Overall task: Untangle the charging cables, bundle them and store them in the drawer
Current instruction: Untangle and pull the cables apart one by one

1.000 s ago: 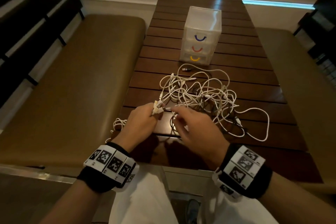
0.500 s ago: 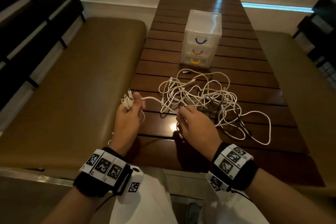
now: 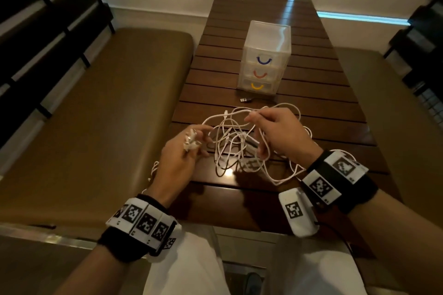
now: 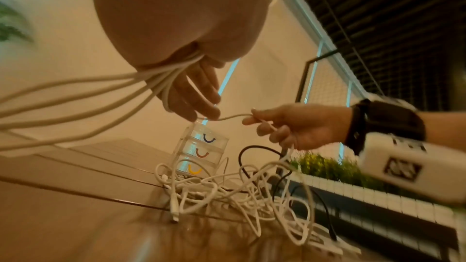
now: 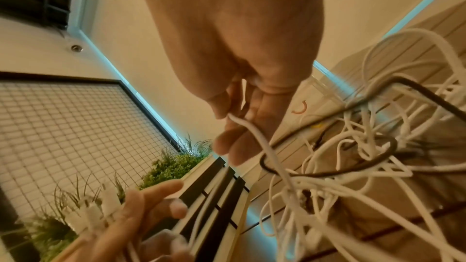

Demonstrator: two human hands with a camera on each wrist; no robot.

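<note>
Spanning the near half of the slatted worktop (image 3: 311,112), the tangle of white charging cables (image 3: 237,151) lies between the two hands, with one dark cable threaded through it. The clear drawer unit (image 3: 265,55) stands beyond it on the far side, all three drawers closed. The left hand (image 3: 178,160), at the tangle's left edge, has its grip curled round a cluster of white plug ends (image 3: 190,142); their cords trail off to the left. The right hand (image 3: 280,132), above the tangle's far right, pinches a single white strand (image 4: 234,116). That strand runs left to right between the hands, its free length dropping into the tangle. Judgement: separating it means drawing rightward, away from the left grip.
</note>
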